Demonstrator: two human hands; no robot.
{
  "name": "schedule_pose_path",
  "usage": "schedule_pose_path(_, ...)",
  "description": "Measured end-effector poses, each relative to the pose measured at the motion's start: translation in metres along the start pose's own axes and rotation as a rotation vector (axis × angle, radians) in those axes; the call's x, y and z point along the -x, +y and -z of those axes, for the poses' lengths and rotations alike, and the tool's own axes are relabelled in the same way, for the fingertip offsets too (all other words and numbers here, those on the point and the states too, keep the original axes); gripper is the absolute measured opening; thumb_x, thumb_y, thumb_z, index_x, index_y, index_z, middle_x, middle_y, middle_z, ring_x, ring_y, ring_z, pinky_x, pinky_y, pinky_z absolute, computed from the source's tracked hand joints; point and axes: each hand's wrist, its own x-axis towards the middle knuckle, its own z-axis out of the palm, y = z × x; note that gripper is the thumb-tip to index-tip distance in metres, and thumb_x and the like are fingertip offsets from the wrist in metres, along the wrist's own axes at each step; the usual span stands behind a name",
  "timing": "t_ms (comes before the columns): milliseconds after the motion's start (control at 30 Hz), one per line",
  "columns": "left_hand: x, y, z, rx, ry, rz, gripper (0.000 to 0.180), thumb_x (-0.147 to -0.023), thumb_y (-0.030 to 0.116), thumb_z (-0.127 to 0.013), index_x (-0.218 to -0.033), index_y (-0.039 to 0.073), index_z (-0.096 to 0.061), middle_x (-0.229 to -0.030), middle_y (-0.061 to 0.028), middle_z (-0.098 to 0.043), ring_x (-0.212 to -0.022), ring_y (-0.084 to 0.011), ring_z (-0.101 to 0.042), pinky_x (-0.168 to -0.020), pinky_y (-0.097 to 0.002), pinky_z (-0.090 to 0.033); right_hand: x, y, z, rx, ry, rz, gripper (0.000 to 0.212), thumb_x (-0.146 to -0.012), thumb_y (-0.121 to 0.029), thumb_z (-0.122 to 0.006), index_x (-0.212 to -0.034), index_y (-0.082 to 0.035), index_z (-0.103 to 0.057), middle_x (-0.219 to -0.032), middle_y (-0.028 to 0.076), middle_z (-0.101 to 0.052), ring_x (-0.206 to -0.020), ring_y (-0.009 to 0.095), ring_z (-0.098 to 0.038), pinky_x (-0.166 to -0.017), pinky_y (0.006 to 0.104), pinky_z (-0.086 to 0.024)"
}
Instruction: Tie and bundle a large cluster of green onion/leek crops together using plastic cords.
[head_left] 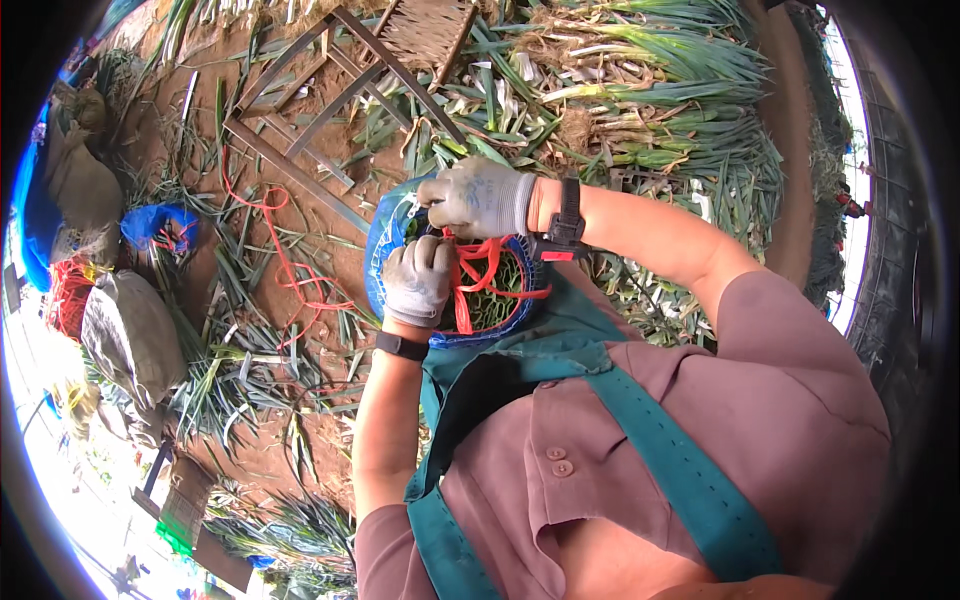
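A round blue bag (378, 255) with a white-stitched rim stands in front of my body, with green leafy or net-like stuff inside its mouth. Red string (480, 272) crosses the opening in loops. My left hand (418, 282), in a grey-coated glove, is closed at the bag's left side, the string coming out by its fingers. Just above it, my right hand (480, 198), gloved alike, curls over the bag's far rim. Whatever its fingers grip is hidden. The two hands nearly touch.
Piles of leeks (680, 90) lie at the far right. A wooden frame (300, 130), perhaps an overturned stool, rests beyond the bag. Long red string (285, 260) trails over the ground at left, among loose leaves. A grey sack (130, 325) and a small blue bundle (160, 228) sit farther left.
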Motion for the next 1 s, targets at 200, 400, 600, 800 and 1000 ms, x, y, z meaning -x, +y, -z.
schedule_pose_path(200,0.008,0.000,0.001,0.023,-0.015,0.105,0.013,-0.071,0.011,-0.064,-0.083,0.014,-0.059,-0.080,-0.0036,-0.058,-0.063,-0.0248,-0.058,-0.057,-0.0376,-0.047,0.013,0.001,-0.010,-0.999,-0.058,-0.648,0.010,-0.080,-0.007,-0.056,-0.090,-0.003,-0.058,-0.080,-0.001,-0.059,-0.073,0.009,-0.054,-0.062,0.0266,-0.045)
schedule_pose_path(400,0.055,0.005,-0.012,0.073,-0.314,0.171,0.009,-0.078,0.017,-0.061,-0.083,0.012,-0.054,-0.078,-0.0056,-0.054,-0.065,-0.0254,-0.058,-0.057,-0.0382,-0.047,0.045,0.040,-0.016,-0.525,-0.073,-0.648,0.012,-0.078,-0.013,-0.059,-0.083,-0.002,-0.062,-0.076,0.002,-0.061,-0.072,0.011,-0.056,-0.064,0.0276,-0.046)
schedule_pose_path(600,0.075,0.045,-0.005,0.411,-0.279,0.399,0.014,-0.077,0.010,-0.064,-0.090,0.014,-0.059,-0.083,-0.0076,-0.057,-0.067,-0.0292,-0.061,-0.058,-0.0406,-0.049,0.072,0.020,-0.029,-0.730,-0.154,-0.876,0.041,-0.083,-0.042,-0.064,-0.090,-0.002,-0.065,-0.079,0.007,-0.065,-0.071,0.014,-0.058,-0.066,0.0307,-0.048)
schedule_pose_path(800,0.074,0.079,-0.009,0.847,-0.466,0.527,0.025,-0.076,0.012,-0.067,-0.101,0.008,-0.066,-0.095,-0.0138,-0.064,-0.083,-0.0336,-0.064,-0.071,-0.0404,-0.053,0.026,-0.078,-0.057,0.264,-0.340,-0.870,0.071,-0.081,-0.060,-0.056,-0.104,0.007,-0.062,-0.101,0.025,-0.066,-0.092,0.029,-0.067,-0.074,0.0382,-0.053)
schedule_pose_path(1000,0.083,0.047,0.026,0.994,-0.342,0.789,0.018,-0.085,0.006,-0.063,-0.102,0.002,-0.067,-0.092,-0.0084,-0.068,-0.081,-0.0154,-0.065,-0.074,-0.0273,-0.051,0.041,-0.055,-0.065,0.364,-0.337,-0.703,0.022,-0.085,-0.024,-0.055,-0.090,-0.007,-0.069,-0.099,0.014,-0.065,-0.086,0.027,-0.068,-0.064,0.0393,-0.053)
